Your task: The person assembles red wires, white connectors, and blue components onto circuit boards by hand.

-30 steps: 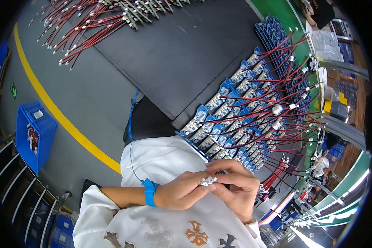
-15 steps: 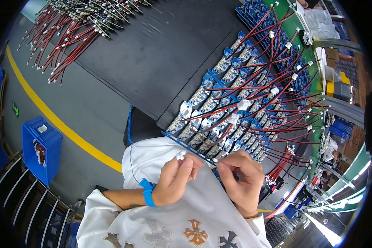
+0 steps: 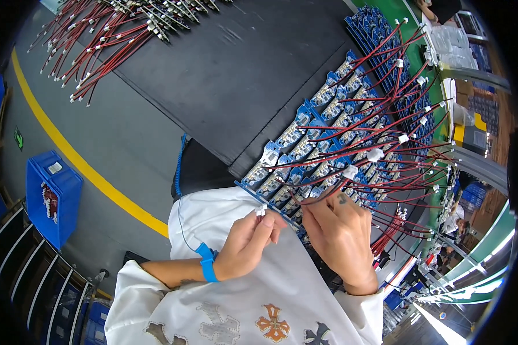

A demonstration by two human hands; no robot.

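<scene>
My left hand (image 3: 246,244), wearing a blue wrist strap (image 3: 208,262), pinches a small white plug connector (image 3: 261,210) between thumb and forefinger. Most of its lead is hidden in the fist. Just to the right, my right hand (image 3: 342,241) reaches over the near edge of a panel of blue circuit boards (image 3: 293,133). Its fingers are bent together beside a looped red-and-black wire lead (image 3: 322,199); whatever lies at the fingertips is hidden. Red and black leads rise from the boards, and a white connector (image 3: 350,172) stands just above my right knuckles.
The panel lies on a black work surface (image 3: 213,69). At the far left sits a heap of wired boards (image 3: 112,34); more blue boards (image 3: 377,34) are stacked at the far right. A blue bin (image 3: 54,198) stands on the floor at left. A coiled blue cord (image 3: 179,167) hangs from the table edge.
My right hand has moved forward from beside my left hand onto the boards. The left hand still holds the connector, slightly further right. The whole view has shifted a little.
</scene>
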